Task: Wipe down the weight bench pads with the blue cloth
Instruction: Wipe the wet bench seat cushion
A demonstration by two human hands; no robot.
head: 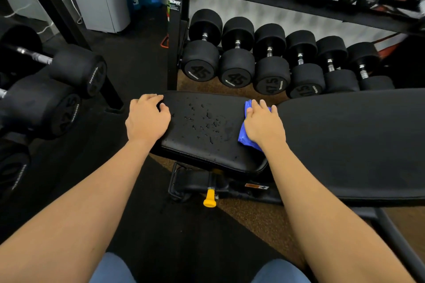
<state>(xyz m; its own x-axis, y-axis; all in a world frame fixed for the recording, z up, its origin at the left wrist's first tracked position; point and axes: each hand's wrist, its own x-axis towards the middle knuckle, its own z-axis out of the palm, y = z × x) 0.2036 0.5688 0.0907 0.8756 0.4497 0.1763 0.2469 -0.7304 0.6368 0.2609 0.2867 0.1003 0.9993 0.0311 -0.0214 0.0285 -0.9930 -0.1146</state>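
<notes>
Presses the blue cloth flat onto the right end of the seat pad with the right hand, fingers straight, unclenched. Rests the left hand on the same pad's left end, fingers loosely bent, grasping nothing, with water droplets between both hands.

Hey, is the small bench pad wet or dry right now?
Wet. Droplets bead across the small pad between the left hand and the blue cloth under the right hand.
</notes>
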